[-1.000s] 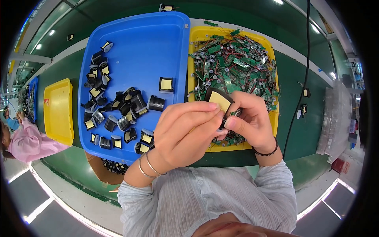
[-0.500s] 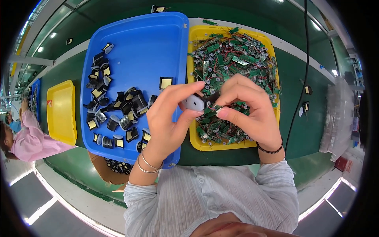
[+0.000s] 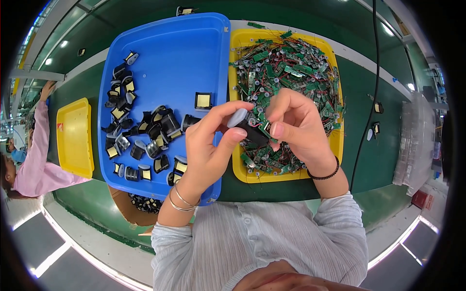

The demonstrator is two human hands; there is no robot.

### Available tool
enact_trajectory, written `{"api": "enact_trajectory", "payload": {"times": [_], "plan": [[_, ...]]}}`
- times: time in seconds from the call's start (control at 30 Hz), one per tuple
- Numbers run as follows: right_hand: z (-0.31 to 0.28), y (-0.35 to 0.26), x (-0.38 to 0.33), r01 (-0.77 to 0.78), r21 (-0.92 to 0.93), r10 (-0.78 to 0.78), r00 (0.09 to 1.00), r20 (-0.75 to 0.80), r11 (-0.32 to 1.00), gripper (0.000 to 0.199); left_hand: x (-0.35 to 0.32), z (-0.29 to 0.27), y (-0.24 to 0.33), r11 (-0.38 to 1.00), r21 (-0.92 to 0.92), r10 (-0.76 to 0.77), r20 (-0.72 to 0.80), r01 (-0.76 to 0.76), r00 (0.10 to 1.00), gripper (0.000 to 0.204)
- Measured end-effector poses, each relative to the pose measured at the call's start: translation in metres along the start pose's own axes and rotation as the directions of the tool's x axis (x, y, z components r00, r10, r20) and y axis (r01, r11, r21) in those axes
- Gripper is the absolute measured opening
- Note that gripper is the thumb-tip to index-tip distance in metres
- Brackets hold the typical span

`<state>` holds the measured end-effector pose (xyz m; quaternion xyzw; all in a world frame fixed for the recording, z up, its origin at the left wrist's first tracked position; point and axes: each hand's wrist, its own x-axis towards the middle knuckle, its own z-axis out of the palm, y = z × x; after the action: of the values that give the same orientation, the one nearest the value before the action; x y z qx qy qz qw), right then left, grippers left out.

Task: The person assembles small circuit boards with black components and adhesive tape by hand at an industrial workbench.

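Observation:
Between thumb and fingers, my left hand (image 3: 206, 148) grips a black plastic housing (image 3: 255, 136) with a rounded grey end cap (image 3: 238, 118). A small green circuit board (image 3: 264, 127) with reddish wires lies against the housing's open side. Its right end is pinched by my right hand (image 3: 303, 133), thumb and fingertips together. Both hands are over the near left part of a yellow tray (image 3: 272, 178) heaped with similar wired boards (image 3: 291, 72). To the left, a blue tray (image 3: 170, 58) holds several black housings (image 3: 167, 123), some showing pale yellow pads.
Another yellow tray (image 3: 75, 138) stands farther left, near a co-worker in a pink sleeve (image 3: 36, 126). Below the table edge is a cardboard box (image 3: 128, 206) of small dark parts. A black cable (image 3: 369, 106) crosses the green table at right, beside loose parts (image 3: 377, 109) and stacked clear plastic trays (image 3: 412, 145).
The housing has turned in my left hand, so its black body and the board now show. My right hand has shifted slightly along it. The co-worker's arm has reached up and forward.

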<state>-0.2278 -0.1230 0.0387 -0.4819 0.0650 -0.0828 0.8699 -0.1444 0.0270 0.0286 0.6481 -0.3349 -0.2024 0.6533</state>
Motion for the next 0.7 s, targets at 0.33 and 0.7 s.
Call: {"api": "enact_trajectory", "payload": {"times": [0.33, 0.7], "plan": [[0.0048, 0.0005, -0.0014, -0.046, -0.020, 0.046, 0.999, -0.002, 0.999, 0.016, -0.0024, 0.0034, 0.0004, 0.999, -0.037, 0.001, -0.054, -0.003, 0.999, 0.024], [0.0052, -0.0041, -0.0042, -0.124, -0.191, 0.136, 0.989, 0.051, 0.974, 0.017, -0.0039, 0.0023, -0.0066, 0.952, 0.232, 0.221, -0.077, -0.198, 0.972, 0.027]]}}
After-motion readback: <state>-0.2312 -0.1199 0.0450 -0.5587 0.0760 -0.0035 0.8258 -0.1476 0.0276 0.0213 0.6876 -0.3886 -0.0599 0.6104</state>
